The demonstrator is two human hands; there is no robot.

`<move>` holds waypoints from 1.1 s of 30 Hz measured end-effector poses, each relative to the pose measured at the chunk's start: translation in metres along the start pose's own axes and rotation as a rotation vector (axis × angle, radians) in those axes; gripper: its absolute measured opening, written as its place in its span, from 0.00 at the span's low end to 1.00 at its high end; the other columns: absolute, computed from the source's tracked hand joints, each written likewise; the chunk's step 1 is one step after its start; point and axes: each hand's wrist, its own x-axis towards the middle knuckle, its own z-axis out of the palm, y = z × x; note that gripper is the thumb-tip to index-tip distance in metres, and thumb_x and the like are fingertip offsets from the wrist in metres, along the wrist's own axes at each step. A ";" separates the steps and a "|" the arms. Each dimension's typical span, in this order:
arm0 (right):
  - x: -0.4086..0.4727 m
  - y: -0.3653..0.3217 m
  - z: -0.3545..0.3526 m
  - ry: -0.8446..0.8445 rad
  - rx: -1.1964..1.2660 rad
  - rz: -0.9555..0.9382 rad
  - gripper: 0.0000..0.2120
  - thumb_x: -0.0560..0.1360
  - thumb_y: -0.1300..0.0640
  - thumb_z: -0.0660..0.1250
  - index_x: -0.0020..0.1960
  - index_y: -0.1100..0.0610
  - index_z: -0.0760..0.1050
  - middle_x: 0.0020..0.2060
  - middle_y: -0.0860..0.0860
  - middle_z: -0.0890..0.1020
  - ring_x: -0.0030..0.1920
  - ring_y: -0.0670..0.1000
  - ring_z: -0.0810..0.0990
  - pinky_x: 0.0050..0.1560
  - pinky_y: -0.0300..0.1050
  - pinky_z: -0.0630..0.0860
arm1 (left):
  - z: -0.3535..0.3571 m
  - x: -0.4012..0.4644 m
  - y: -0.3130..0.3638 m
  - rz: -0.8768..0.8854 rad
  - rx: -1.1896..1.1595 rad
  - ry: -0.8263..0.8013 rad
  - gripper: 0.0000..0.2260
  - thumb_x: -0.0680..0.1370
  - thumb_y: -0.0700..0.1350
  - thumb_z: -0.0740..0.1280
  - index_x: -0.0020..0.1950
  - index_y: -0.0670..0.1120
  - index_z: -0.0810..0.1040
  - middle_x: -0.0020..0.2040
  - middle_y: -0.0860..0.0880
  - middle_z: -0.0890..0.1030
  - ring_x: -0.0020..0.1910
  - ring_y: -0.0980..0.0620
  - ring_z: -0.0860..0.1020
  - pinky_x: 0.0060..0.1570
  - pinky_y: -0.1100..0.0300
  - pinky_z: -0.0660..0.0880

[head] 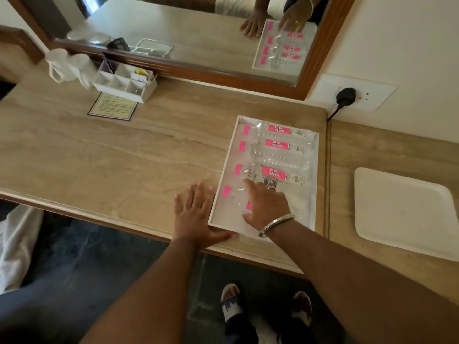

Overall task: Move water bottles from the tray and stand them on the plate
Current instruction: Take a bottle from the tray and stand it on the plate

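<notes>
A white tray [313, 199] lies on the stone desk and holds several clear water bottles on their sides, with pink caps to the left and pink labels. The far bottle [278, 129] and the one after it [275, 144] lie untouched, as does a third [273, 173]. My right hand [267, 207] rests on the nearest bottle [234, 197], fingers curled over its body. My left hand [195, 214] lies flat on the desk, thumb against the tray's near-left corner. A white square plate [404, 212] sits bare on the lower counter to the right.
A framed mirror [188, 43] runs along the back wall. A white compartment organiser [125, 81] and a framed card [113, 106] stand at the back left. A black plug [345, 96] sits in the wall socket beyond the tray. The desk edge drops to the floor near me.
</notes>
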 end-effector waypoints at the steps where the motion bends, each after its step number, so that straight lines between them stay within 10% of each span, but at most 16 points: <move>1: -0.004 0.004 -0.009 0.040 0.050 0.010 0.36 0.67 0.47 0.72 0.69 0.51 0.59 0.55 0.54 0.77 0.48 0.57 0.80 0.46 0.53 0.78 | -0.002 -0.001 0.002 -0.005 -0.008 0.000 0.61 0.60 0.86 0.52 0.81 0.51 0.42 0.81 0.44 0.40 0.78 0.42 0.35 0.74 0.31 0.41; 17: -0.110 0.143 -0.122 0.673 0.600 0.452 0.29 0.67 0.46 0.74 0.63 0.51 0.67 0.57 0.52 0.77 0.55 0.57 0.77 0.46 0.46 0.70 | -0.045 -0.002 0.121 0.116 0.006 0.130 0.59 0.61 0.86 0.50 0.78 0.55 0.31 0.80 0.44 0.35 0.78 0.39 0.34 0.74 0.32 0.36; 33: -0.133 0.326 -0.107 0.796 0.701 0.645 0.27 0.60 0.46 0.77 0.50 0.55 0.68 0.46 0.50 0.75 0.43 0.52 0.73 0.40 0.44 0.68 | 0.067 0.009 0.364 0.053 -0.059 -0.043 0.65 0.59 0.84 0.57 0.77 0.44 0.30 0.79 0.40 0.32 0.76 0.41 0.29 0.76 0.42 0.35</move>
